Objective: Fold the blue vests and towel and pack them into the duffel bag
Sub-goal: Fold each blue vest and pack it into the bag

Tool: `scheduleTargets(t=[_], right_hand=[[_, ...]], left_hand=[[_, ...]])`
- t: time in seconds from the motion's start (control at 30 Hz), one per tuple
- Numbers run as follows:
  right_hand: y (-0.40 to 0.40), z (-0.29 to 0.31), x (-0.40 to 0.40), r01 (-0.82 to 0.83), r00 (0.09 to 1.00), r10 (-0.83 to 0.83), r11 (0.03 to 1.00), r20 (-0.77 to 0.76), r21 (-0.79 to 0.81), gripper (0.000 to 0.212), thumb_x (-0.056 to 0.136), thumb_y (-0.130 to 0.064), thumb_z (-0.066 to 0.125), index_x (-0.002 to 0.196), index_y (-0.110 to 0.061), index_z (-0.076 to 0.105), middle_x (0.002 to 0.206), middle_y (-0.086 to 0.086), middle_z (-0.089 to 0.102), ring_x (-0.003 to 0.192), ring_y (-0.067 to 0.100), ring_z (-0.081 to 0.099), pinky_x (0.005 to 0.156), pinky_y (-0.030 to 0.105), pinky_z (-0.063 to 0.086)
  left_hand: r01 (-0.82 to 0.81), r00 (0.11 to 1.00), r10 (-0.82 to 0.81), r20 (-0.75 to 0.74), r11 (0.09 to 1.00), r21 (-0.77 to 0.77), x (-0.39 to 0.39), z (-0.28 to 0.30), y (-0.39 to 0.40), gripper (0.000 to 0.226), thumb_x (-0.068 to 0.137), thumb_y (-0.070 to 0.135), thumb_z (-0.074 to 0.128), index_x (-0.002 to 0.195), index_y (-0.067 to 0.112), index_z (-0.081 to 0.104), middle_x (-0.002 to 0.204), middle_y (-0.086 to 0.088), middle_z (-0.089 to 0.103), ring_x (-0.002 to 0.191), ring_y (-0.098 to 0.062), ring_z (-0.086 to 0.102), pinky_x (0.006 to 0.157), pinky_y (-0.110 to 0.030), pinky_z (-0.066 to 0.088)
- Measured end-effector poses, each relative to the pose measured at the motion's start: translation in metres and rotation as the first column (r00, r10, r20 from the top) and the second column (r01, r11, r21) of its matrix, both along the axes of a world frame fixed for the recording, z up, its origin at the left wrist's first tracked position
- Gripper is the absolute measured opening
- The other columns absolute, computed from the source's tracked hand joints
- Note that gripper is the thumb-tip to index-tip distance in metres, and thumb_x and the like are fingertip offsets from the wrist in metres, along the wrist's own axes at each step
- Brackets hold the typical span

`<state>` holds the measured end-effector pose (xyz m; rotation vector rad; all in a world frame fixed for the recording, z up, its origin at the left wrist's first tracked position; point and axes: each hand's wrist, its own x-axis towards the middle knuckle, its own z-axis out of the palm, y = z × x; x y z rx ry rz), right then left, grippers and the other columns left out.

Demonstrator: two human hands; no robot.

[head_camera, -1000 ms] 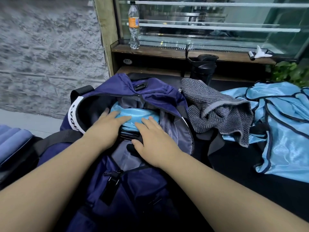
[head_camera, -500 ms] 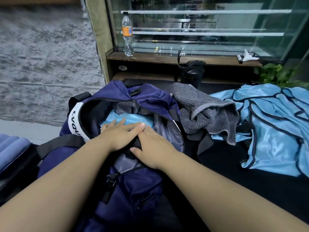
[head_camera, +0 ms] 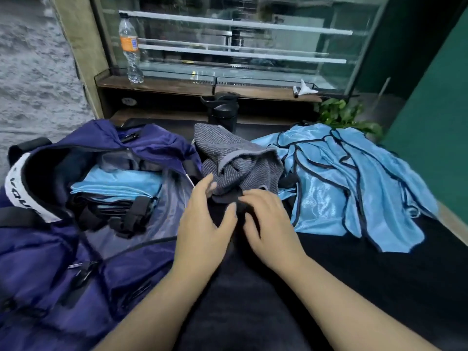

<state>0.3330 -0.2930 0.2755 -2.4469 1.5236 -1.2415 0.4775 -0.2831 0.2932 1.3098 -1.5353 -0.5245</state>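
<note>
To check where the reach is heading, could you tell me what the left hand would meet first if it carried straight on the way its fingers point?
Most likely the grey towel: the left hand points up and away, its fingertips at the towel's near edge. Depth is unclear, so contact may already exist.

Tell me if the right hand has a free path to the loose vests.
Probably yes: the right hand sits just beside the loose vests, with only bare dark surface between them; the towel lies further left.
</note>
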Motion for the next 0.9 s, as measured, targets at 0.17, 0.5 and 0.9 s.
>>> scheduleTargets(t=[0.17,0.5,0.9], right_hand=[[0.008,-0.031,-0.096,0.304,0.953,-0.304,0.953,0.008,-0.005,0.031,0.087,-0.017,0.045,0.116,-0.009,0.052,0.123,0.011,0.054,0.116,0.022,0.042,0.105,0.034,0.031],[0.001,-0.022,-0.189,0.697,0.487,-0.815,0.579,0.314,0.424,0.068,0.093,-0.036,0.057,0.148,-0.008,0.027,0.154,0.012,0.028,0.141,0.027,0.027,0.112,0.045,0.025],[0.041,-0.034,-0.183,0.711,0.589,-0.754,0.654,0.290,0.258,0.023,0.091,-0.011,0.055,0.074,0.003,0.056,0.107,0.017,0.056,0.101,0.037,0.048,0.087,0.031,0.033]], left_hand=[[0.076,0.986,-0.082,0.147,0.996,0.044,-0.019,-0.035,0.014,0.076,0.081,0.032,0.070,0.144,0.027,0.027,0.127,0.022,0.047,0.127,-0.009,0.046,0.108,-0.033,0.032],[0.047,0.967,-0.072,0.243,0.993,0.108,-0.021,-0.049,0.017,0.065,0.084,0.025,0.068,0.141,0.020,0.038,0.134,0.011,0.051,0.124,-0.009,0.049,0.103,-0.024,0.034],[-0.006,0.968,-0.004,0.250,0.999,0.041,-0.020,-0.048,0.018,0.050,0.081,0.020,0.072,0.126,0.011,0.051,0.123,0.001,0.056,0.116,-0.015,0.052,0.099,-0.024,0.035]])
